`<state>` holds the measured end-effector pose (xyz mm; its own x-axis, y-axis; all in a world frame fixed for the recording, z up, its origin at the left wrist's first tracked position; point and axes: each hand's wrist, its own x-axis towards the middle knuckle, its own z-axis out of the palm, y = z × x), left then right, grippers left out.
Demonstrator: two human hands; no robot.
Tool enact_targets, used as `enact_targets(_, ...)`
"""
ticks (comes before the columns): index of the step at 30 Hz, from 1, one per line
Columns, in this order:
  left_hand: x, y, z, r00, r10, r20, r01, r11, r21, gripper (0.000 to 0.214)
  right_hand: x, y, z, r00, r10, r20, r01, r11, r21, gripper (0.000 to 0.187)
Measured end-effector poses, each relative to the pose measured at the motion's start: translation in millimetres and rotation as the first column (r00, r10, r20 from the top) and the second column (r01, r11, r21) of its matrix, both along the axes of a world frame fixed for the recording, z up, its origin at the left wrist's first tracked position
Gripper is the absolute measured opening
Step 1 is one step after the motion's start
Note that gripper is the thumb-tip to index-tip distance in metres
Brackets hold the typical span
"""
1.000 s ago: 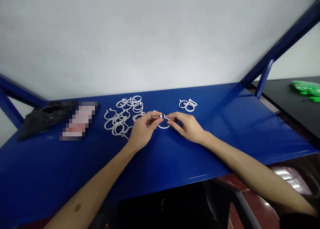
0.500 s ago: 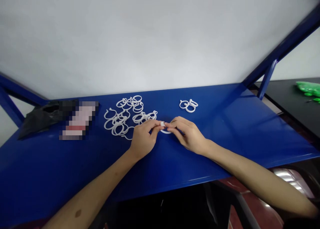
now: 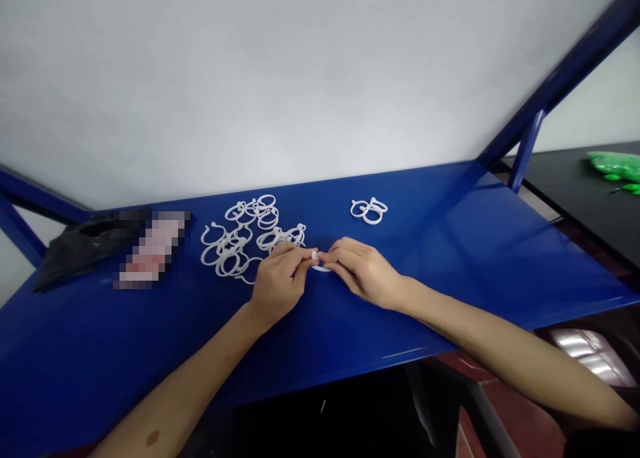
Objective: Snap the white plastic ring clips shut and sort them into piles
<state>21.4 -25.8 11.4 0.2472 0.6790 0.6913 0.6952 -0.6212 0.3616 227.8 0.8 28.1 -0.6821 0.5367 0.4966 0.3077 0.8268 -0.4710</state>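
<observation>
Left hand (image 3: 280, 278), right hand (image 3: 367, 271): 1 white ring (image 3: 321, 269) is pinched by both; 3 rings (image 3: 373, 222) are set apart, apparently fastened; larger ring pile (image 3: 241, 245) is apparently left unfastened.

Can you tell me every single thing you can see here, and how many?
Held ring: 1, white, at both grips
Ring pile: too tangled to count, white, left of middle
Loose rings: 3, white, back, right of middle
Table: 1, blue, under the rings
Bag: 1, black, far left
Blurred strip: 1, pinkish, by the bag
Frame: 1, blue, both table ends
Wall: 1, white, behind
Black table: 1, black, far right
Green thing: count unclear, green, on the black table
Floor: 1, red, lower right
Left grip: 1, bare, centre
Right grip: 1, bare, centre
</observation>
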Motion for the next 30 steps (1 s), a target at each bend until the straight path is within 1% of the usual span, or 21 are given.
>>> enact_targets(2,-1,2,-1.4,0.998,-0.009,-0.057,0.012,0.998,0.058,0.014,0,1,-2.8,1.000,0.001,0.016,-0.001,1.000,0.001,0.028)
enact_targets(3,-2,3,-1.6,0.997,-0.013,-0.083,0.017,0.998,0.056,0.015,0,3,-4.3,1.000,0.001,0.017,-0.001,1.000,-0.001,0.028)
enact_targets(5,-3,7,-1.3,0.990,-0.002,-0.141,0.004,1.000,0.013,0.014,-1,9,-6.9,1.000,-0.016,0.007,0.016,1.000,-0.011,0.025)
enact_targets(7,-5,12,-1.0,0.976,0.056,-0.212,-0.065,0.997,-0.036,0.018,-1,18,-8.1,0.997,-0.074,-0.011,0.074,0.997,-0.014,0.023)
enact_targets(9,-8,18,-2.1,0.952,0.142,-0.272,-0.166,0.984,-0.067,0.032,3,31,-8.0,0.984,-0.174,-0.033,0.174,0.985,0.001,0.021)
enact_targets(11,-11,23,-4.9,0.928,0.205,-0.311,-0.245,0.965,-0.094,0.041,12,48,-7.9,0.948,-0.311,-0.071,0.313,0.949,0.024,0.019)
enact_targets(12,-12,25,-6.6,0.920,0.216,-0.328,-0.263,0.959,-0.107,0.042,17,57,-8.1,0.913,-0.394,-0.104,0.398,0.917,0.025,0.019)
enact_targets(14,-15,29,-9.8,0.909,0.210,-0.361,-0.274,0.952,-0.136,0.038,30,74,-9.7,0.839,-0.520,-0.162,0.528,0.849,0.014,0.018)
enact_targets(16,-16,31,-11.5,0.904,0.196,-0.380,-0.273,0.949,-0.159,0.027,43,89,-12.7,0.781,-0.603,-0.160,0.607,0.794,-0.031,0.018)
enact_targets(17,-16,31,-11.8,0.904,0.191,-0.382,-0.270,0.949,-0.164,0.023,47,94,-14.6,0.765,-0.629,-0.143,0.630,0.776,-0.041,0.018)
enact_targets(19,-16,31,-11.1,0.909,0.189,-0.371,-0.263,0.951,-0.160,0.017,54,102,-18.6,0.741,-0.664,-0.098,0.664,0.747,-0.040,0.018)
enact_targets(21,-16,30,-9.4,0.917,0.191,-0.351,-0.256,0.955,-0.150,0.018,56,106,-21.8,0.722,-0.689,-0.068,0.689,0.724,-0.019,0.019)
enact_targets(25,-18,29,-4.6,0.931,0.229,-0.285,-0.271,0.955,-0.118,0.019,57,104,-21.7,0.703,-0.707,-0.080,0.710,0.704,0.023,0.019)
enact_targets(28,-21,29,-0.3,0.933,0.278,-0.228,-0.299,0.952,-0.064,0.020,54,96,-16.2,0.720,-0.684,-0.117,0.692,0.720,0.053,0.018)
enact_targets(30,-22,29,2.3,0.931,0.301,-0.206,-0.314,0.949,-0.033,0.021,48,87,-11.9,0.759,-0.637,-0.134,0.649,0.756,0.082,0.017)
